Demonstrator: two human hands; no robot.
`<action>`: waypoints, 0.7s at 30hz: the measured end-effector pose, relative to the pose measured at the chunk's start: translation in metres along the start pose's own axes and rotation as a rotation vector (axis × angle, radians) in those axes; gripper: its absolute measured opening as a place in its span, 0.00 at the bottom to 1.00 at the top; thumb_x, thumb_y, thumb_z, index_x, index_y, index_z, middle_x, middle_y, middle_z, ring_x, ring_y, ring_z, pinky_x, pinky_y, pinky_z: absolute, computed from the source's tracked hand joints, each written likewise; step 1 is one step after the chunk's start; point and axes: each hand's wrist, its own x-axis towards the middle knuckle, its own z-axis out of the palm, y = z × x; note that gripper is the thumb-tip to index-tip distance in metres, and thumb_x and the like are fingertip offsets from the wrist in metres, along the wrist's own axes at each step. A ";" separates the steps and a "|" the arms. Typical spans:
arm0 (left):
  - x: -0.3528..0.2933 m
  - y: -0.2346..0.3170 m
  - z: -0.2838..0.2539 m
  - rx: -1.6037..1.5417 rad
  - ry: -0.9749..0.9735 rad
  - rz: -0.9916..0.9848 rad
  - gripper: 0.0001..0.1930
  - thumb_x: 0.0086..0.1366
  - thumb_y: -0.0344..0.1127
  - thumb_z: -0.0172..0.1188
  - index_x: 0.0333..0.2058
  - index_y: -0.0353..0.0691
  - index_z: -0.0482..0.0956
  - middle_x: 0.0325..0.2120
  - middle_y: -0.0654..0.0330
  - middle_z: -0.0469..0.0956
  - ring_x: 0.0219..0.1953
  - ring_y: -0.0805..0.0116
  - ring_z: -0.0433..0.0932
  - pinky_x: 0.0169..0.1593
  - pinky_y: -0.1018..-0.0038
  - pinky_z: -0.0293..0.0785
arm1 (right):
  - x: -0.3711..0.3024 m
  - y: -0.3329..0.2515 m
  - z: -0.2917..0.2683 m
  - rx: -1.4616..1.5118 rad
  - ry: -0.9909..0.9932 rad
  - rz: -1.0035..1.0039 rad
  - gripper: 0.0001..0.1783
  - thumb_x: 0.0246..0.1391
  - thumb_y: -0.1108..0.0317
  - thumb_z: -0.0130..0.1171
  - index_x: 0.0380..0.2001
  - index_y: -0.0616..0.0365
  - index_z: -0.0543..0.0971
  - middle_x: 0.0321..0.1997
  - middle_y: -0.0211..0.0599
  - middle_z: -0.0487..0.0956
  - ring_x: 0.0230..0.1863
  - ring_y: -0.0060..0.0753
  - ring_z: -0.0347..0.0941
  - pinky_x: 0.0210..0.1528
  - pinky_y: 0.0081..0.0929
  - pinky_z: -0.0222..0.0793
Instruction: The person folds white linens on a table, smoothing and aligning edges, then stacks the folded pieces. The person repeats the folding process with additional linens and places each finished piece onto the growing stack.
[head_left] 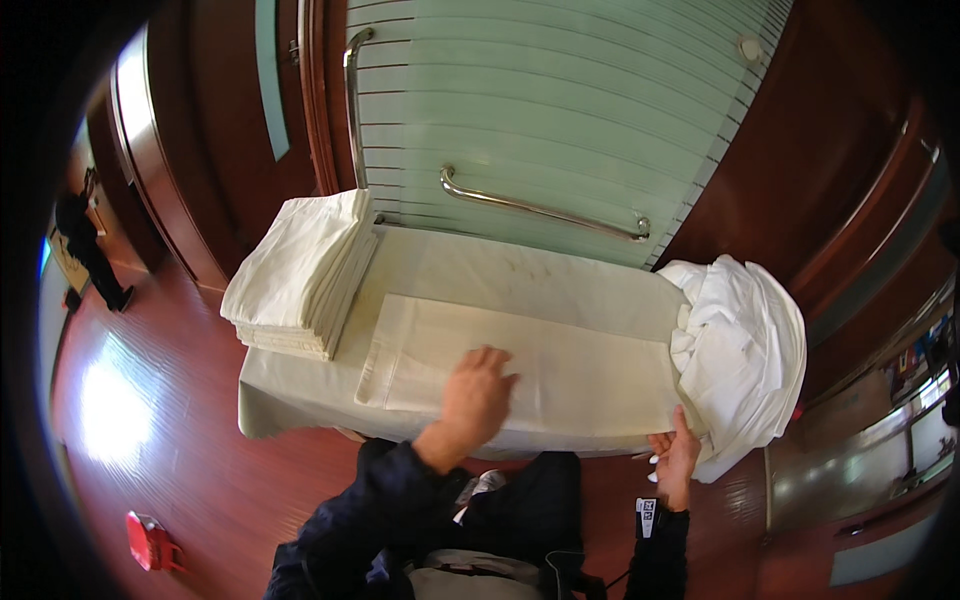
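Note:
A folded cream-white cloth (575, 375) lies flat and long across the covered table. My left hand (478, 395) is over its left half, fingers loosely stretched, holding nothing; whether it touches the fabric I cannot tell. At the cloth's near right corner is my right hand (678, 460), its thumb raised along the edge and its fingers apart, some with white tips. A heaped white cloth pile (745, 350) sits just beyond that hand at the table's right end. On the left end rises a neat stack of folded white cloths (295, 270).
The table wears a pale cover (520, 265) that hangs over its edges. Behind it stands a frosted glass door with a metal handle (545, 212). A red stool (152, 541) is on the floor at lower left. A person in dark clothes (88, 240) stands far left.

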 end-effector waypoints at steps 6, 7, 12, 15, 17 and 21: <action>0.044 0.018 0.095 0.141 -0.087 -0.079 0.38 0.72 0.52 0.55 0.68 0.26 0.63 0.70 0.39 0.62 0.76 0.40 0.53 0.77 0.46 0.45 | -0.002 0.006 0.013 0.132 -0.086 -0.008 0.20 0.66 0.61 0.67 0.52 0.65 0.77 0.53 0.42 0.82 0.50 0.36 0.82 0.48 0.35 0.82; 0.045 0.017 0.102 0.183 -0.102 -0.077 0.40 0.71 0.55 0.55 0.69 0.26 0.62 0.71 0.39 0.60 0.76 0.40 0.51 0.77 0.44 0.43 | -0.002 0.008 0.013 0.153 -0.056 -0.011 0.21 0.67 0.61 0.66 0.54 0.65 0.77 0.54 0.42 0.81 0.53 0.37 0.81 0.52 0.37 0.80; 0.041 0.014 0.112 0.184 -0.040 -0.054 0.42 0.69 0.56 0.57 0.68 0.25 0.63 0.72 0.39 0.59 0.76 0.40 0.52 0.77 0.45 0.40 | -0.003 0.008 0.017 0.284 -0.047 0.004 0.25 0.70 0.56 0.61 0.59 0.65 0.74 0.60 0.44 0.78 0.61 0.41 0.76 0.64 0.40 0.73; 0.040 0.017 0.106 0.171 -0.039 -0.062 0.42 0.69 0.56 0.58 0.67 0.24 0.63 0.71 0.38 0.59 0.76 0.40 0.52 0.77 0.45 0.40 | -0.006 -0.010 0.032 0.264 -0.023 -0.003 0.28 0.73 0.53 0.57 0.62 0.67 0.72 0.62 0.44 0.78 0.62 0.42 0.75 0.65 0.39 0.71; 0.041 0.020 0.101 0.159 -0.050 -0.076 0.41 0.68 0.55 0.59 0.67 0.24 0.64 0.71 0.38 0.59 0.76 0.40 0.51 0.77 0.45 0.41 | -0.013 -0.026 0.051 0.263 -0.089 -0.068 0.28 0.74 0.53 0.54 0.63 0.67 0.71 0.62 0.45 0.78 0.62 0.42 0.75 0.66 0.39 0.70; 0.043 0.023 0.097 0.114 -0.040 -0.085 0.41 0.68 0.52 0.61 0.67 0.23 0.64 0.69 0.35 0.61 0.73 0.38 0.56 0.76 0.48 0.48 | -0.034 -0.063 0.108 0.215 -0.215 -0.180 0.28 0.76 0.54 0.51 0.64 0.68 0.71 0.64 0.46 0.78 0.62 0.41 0.76 0.66 0.38 0.70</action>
